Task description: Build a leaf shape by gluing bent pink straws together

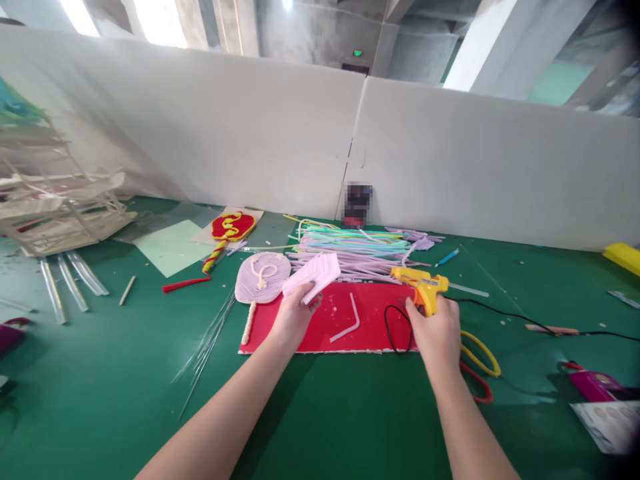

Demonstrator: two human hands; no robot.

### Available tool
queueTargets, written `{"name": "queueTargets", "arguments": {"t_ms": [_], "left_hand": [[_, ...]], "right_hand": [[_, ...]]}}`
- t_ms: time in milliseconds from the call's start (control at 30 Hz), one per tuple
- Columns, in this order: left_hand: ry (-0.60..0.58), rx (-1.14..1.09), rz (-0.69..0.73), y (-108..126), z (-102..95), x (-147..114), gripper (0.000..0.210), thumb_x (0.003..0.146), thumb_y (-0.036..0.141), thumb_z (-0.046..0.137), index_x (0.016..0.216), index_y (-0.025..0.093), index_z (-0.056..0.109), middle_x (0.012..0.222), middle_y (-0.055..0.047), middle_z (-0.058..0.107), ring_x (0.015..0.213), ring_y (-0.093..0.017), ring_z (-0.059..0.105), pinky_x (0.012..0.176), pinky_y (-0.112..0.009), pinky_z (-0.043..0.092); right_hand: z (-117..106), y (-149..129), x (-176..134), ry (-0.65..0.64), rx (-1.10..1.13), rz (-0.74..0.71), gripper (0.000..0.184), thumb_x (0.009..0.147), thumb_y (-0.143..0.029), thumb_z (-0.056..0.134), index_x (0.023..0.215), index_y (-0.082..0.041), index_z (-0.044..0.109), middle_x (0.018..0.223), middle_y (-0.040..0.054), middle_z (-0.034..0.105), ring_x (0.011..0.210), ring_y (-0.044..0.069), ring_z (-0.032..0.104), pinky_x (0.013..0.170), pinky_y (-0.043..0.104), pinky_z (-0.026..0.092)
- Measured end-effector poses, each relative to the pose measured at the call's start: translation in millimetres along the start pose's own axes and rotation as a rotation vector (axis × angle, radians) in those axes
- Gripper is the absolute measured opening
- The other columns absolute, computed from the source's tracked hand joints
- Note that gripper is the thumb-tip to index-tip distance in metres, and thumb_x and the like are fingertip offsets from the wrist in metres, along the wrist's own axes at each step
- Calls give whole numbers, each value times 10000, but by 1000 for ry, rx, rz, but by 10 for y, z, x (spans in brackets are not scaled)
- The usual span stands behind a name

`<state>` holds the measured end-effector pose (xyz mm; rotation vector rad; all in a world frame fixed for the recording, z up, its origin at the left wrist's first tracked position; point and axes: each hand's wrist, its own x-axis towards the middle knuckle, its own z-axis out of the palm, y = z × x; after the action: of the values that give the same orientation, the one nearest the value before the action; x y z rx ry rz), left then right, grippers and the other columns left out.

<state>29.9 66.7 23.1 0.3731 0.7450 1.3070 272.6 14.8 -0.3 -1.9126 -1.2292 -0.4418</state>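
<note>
My left hand (295,312) is closed on a flat pale-lilac piece (313,273) that looks built from strips laid side by side, held above the red board (325,333). In my right hand (437,327) is a yellow glue gun (424,283), its nozzle pointing left and a clear glue stick (469,291) jutting from its back. Between the hands, a bent lilac pipe cleaner (356,313) lies on the board. Just left of the held piece rests a round lilac fan shape (263,279) with a cream curl and twisted handle.
Behind the board lies a heap of pipe cleaners (350,250). A red-and-yellow fan (233,227) and thin wires (210,340) are to the left. The black cord (485,307) runs right, near scissors (483,357). A white partition (225,133) stands behind the green table (310,420).
</note>
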Motion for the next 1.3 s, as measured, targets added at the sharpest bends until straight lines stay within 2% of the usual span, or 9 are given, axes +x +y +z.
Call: {"name": "queueTargets", "arguments": {"t_ms": [167,267,333,433,533,667,867,1100,1300], "left_hand": [[-17,12,7,12,1,15,281,545,158,757,789,123,622,671,21,659,533,-79,582,517,-178,449],[-20,15,10,20,-4,22,306,531,158,768,807,121,638,704,17,674,544,-78,585,522,-180,457],[-23,14,18,23,-6,20,316,529,164,777,816,124,651,736,13,684,579,-83,597,535,-179,466],[-38,20,36,17,0,11,319,541,174,792,830,132,666,774,8,694,625,-92,610,540,-176,470],[-62,41,60,7,7,1,335,548,176,803,856,137,677,818,-8,707,655,-112,625,549,-187,477],[-84,141,119,29,-7,-38,365,575,207,804,916,152,684,933,-46,726,833,-189,669,700,-247,517],[-131,262,27,156,-119,-172,482,610,238,800,1065,153,668,1066,-82,710,1011,-251,649,887,-318,504],[-210,459,-73,185,-340,-226,493,653,303,793,1103,160,651,1169,-97,668,1108,-276,605,993,-389,453],[-284,716,-98,270,-353,-322,510,634,381,796,1079,168,666,1212,-89,645,1159,-297,568,1022,-421,422]], "right_hand": [[-42,317,153,-100,-152,167,429,710,-528,630,897,-142,627,822,89,541,662,230,511,552,353,422],[-140,255,202,-193,-326,159,481,769,-528,571,994,-106,627,921,159,578,808,306,552,658,428,447],[-207,104,200,-157,-370,90,464,814,-488,534,1060,-103,612,1050,198,571,947,351,539,757,482,437],[-238,-231,103,-197,-99,-56,314,847,-406,525,973,-139,632,999,154,600,920,277,571,807,400,454],[-149,-569,-88,-566,166,-67,232,857,-364,524,874,-154,622,821,88,630,711,194,603,715,309,482],[20,-784,-246,-858,118,-41,102,802,-253,583,825,-163,626,858,89,651,750,200,630,723,295,475],[27,-734,-103,-964,131,48,82,697,-94,601,692,-173,621,771,82,689,793,218,659,713,279,469],[-36,-672,-15,-1129,290,323,68,731,-115,591,705,-173,567,602,30,678,415,130,605,425,211,446],[-32,-505,-7,-1205,497,489,63,771,-113,564,732,-161,555,605,31,685,577,141,686,537,209,549]]}}
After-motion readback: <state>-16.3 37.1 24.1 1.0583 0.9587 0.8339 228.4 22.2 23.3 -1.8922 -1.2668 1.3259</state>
